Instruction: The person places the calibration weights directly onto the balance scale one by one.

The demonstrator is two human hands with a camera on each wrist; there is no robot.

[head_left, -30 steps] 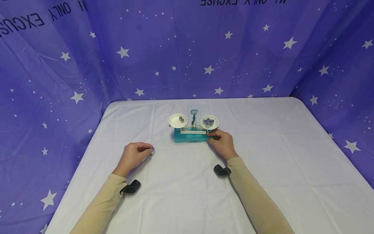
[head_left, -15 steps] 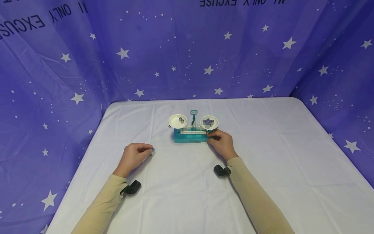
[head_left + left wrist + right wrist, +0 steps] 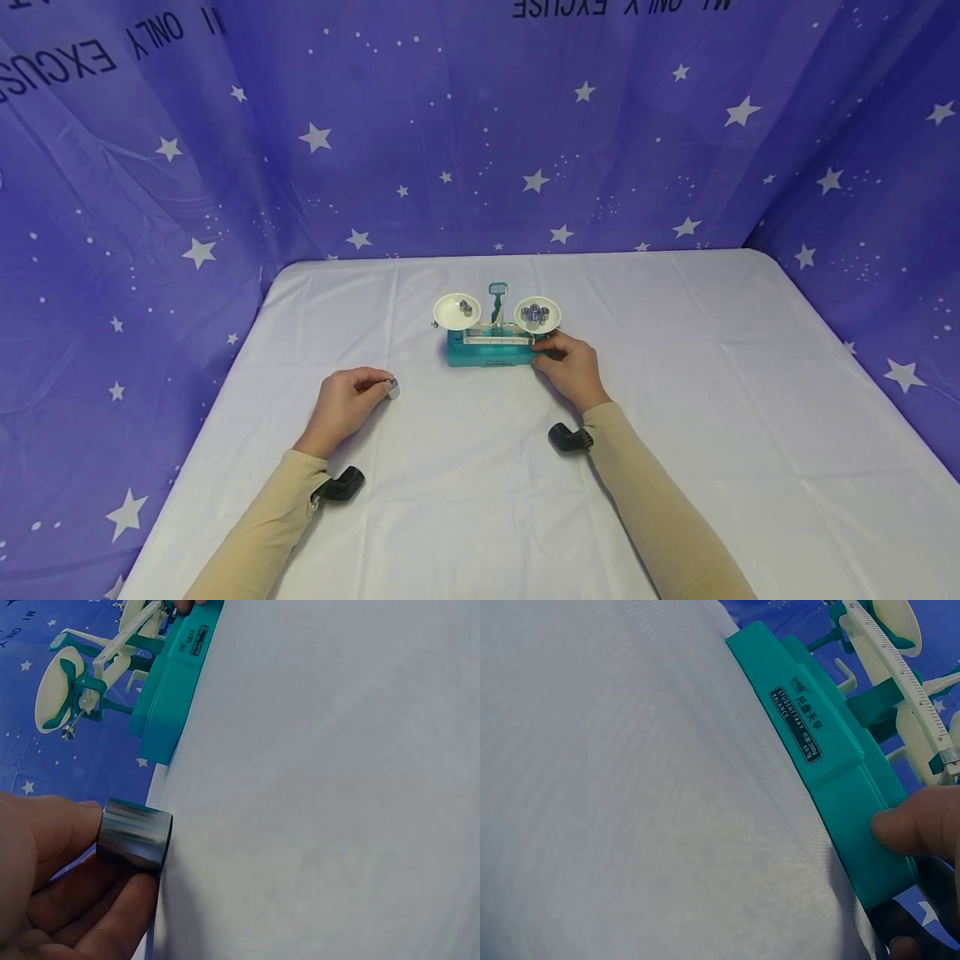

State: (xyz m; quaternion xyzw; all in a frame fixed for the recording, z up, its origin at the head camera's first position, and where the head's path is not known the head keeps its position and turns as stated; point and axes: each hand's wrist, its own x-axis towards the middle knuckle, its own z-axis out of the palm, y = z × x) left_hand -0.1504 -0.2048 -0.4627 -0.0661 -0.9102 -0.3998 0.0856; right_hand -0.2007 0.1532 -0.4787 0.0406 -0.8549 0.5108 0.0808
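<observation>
My left hand (image 3: 343, 407) pinches a small shiny metal cylinder weight (image 3: 133, 836) between thumb and fingers, close over the cloth left of the balance. A teal student tray balance (image 3: 487, 357) stands mid-table. Its right end is gripped by my right hand (image 3: 573, 371), with the thumb (image 3: 904, 825) on the front of the base. The other fingers are partly hidden. Near that hand, the sliding rider (image 3: 949, 756) sits at the end of the ruled beam (image 3: 900, 671). The left pan (image 3: 447, 312) holds a few small weights (image 3: 466, 308); several more (image 3: 535, 313) crowd the right pan (image 3: 538, 329).
A white cloth (image 3: 465, 492) with fold creases covers the table. Behind and at the sides hangs a purple-blue curtain (image 3: 480, 133) with white stars. Black curved wrist mounts (image 3: 570, 437) stick out from both sleeves.
The left forearm and wrist have shifted very slightly, while the weight stays pinched in the same spot. The right hand and the balance look the same.
</observation>
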